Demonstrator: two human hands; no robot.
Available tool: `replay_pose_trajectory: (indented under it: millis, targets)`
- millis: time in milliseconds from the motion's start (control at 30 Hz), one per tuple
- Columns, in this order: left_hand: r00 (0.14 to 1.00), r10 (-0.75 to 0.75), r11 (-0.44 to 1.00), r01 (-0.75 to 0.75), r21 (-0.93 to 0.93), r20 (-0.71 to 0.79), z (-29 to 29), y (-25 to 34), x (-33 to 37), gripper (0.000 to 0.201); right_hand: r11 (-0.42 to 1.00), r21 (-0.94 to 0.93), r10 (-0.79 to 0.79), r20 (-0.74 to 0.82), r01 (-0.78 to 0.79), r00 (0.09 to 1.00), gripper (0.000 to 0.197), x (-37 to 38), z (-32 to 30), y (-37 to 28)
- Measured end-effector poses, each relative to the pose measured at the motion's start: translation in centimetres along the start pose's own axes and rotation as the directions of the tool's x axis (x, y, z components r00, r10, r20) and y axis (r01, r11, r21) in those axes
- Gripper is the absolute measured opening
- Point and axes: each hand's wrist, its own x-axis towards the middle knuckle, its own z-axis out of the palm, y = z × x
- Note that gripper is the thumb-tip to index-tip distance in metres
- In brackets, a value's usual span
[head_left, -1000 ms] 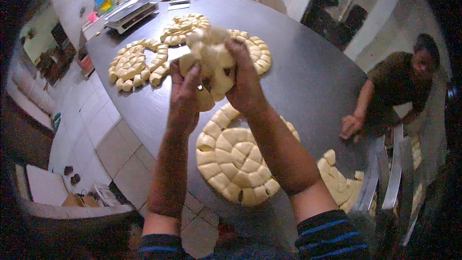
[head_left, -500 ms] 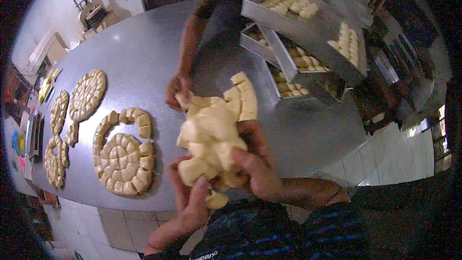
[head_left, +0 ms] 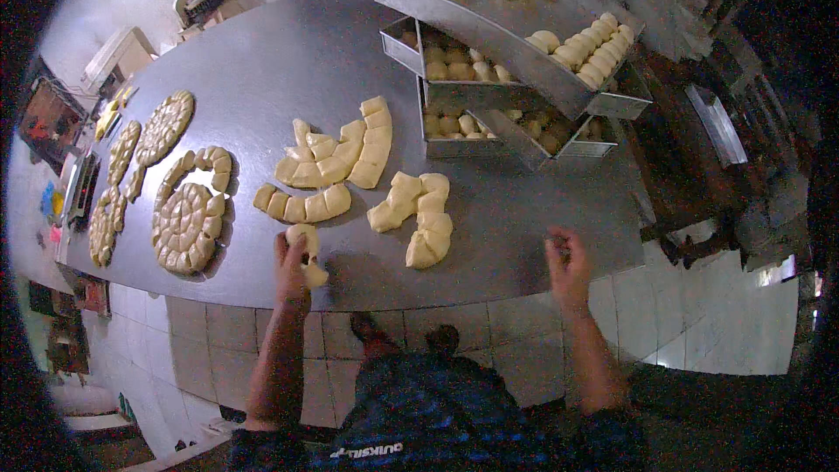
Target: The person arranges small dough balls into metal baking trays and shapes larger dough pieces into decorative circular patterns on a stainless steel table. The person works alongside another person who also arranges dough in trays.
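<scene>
At the table's near edge, my left hand [head_left: 290,275] is closed on a small piece of pale dough [head_left: 313,274]. My right hand [head_left: 570,273] is well apart from it, over the right part of the table, its fingers loosely bent and parted with nothing visible in them. Between the hands lies a lumpy cluster of joined dough pieces [head_left: 428,240]. Just beyond my left hand is a curved strip of scored dough [head_left: 302,204]. Behind that strip sits a larger scored section [head_left: 319,163], touching a long upright strip [head_left: 376,144].
Round scored dough slabs [head_left: 185,232] lie on the left of the metal table [head_left: 288,44]. Stacked metal trays [head_left: 489,35] holding dough balls [head_left: 603,48] stand at the back right. A hand press [head_left: 197,0] is by the far wall.
The dough lump held in both hands now lies on the table in separate pieces. My hands have moved apart, the left keeping a small piece. Another person's arm has left the table.
</scene>
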Motion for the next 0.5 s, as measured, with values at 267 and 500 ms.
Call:
replay_pose_trajectory:
  millis: [267, 500]
  targets:
    - [0.873, 0.303, 0.924, -0.367, 0.107, 0.381, 9.9, -0.1, -8.7, 0.032, 0.599, 0.761, -0.164, 0.423, -0.251, 0.891, 0.036, -5.4, 9.2, -9.8]
    - [0.967, 0.254, 0.933, -0.245, -0.264, 0.001, -1.1, 3.8, -4.6, 0.026, 0.972, 0.108, -0.227, 0.185, 0.210, 0.956, 0.036, -1.8, 1.9, 0.4]
